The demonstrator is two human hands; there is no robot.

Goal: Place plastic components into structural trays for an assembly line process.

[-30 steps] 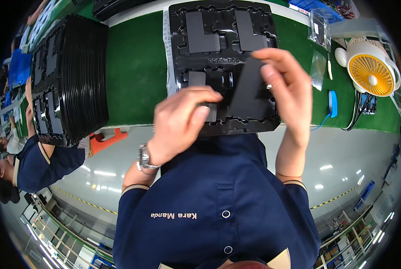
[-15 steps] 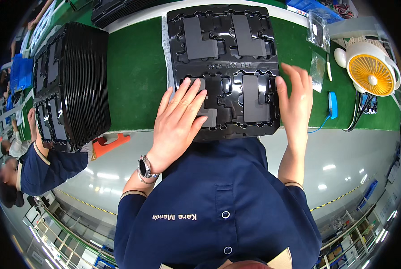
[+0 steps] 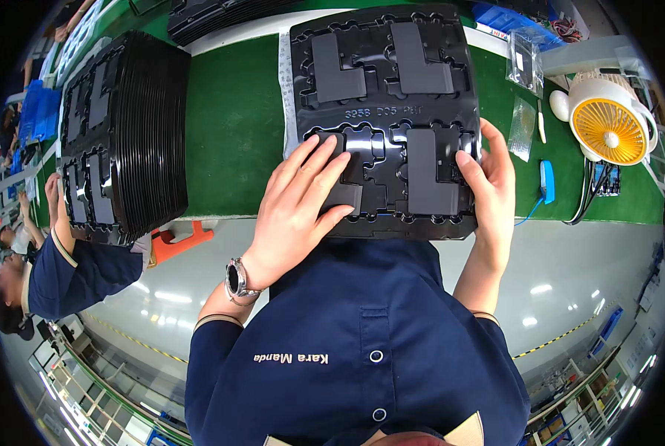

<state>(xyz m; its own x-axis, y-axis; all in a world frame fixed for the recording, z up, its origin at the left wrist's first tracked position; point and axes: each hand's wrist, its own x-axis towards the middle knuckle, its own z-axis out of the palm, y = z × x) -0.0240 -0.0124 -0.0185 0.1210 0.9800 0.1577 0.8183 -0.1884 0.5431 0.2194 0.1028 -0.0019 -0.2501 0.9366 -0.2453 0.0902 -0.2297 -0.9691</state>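
A black moulded plastic tray [image 3: 381, 111] lies in front of me, with L-shaped dark grey flat pieces in its pockets. Two of them, the far-left piece [image 3: 338, 67] and the far-right piece [image 3: 420, 59], sit in the far row. My left hand [image 3: 299, 182] lies with fingers stretched over the near-left piece [image 3: 347, 197], partly hiding it. At the tray's right edge, my right hand [image 3: 492, 182] has its thumb on the rim beside the near-right piece [image 3: 430, 175]. Its other fingers curl round the outer side, partly out of sight.
A tall stack of similar black trays [image 3: 150, 141] stands at left on the green mat [image 3: 232, 134], with a co-worker [image 3: 87, 279] beside it. To the right are a white fan with a yellow grille [image 3: 610, 140], a blue tool with a cord [image 3: 546, 182] and clear bags [image 3: 524, 63].
My right hand has closed in from beside the tray onto its right edge. The tray appears slightly shifted and tilted. My left hand stays over the near-left piece.
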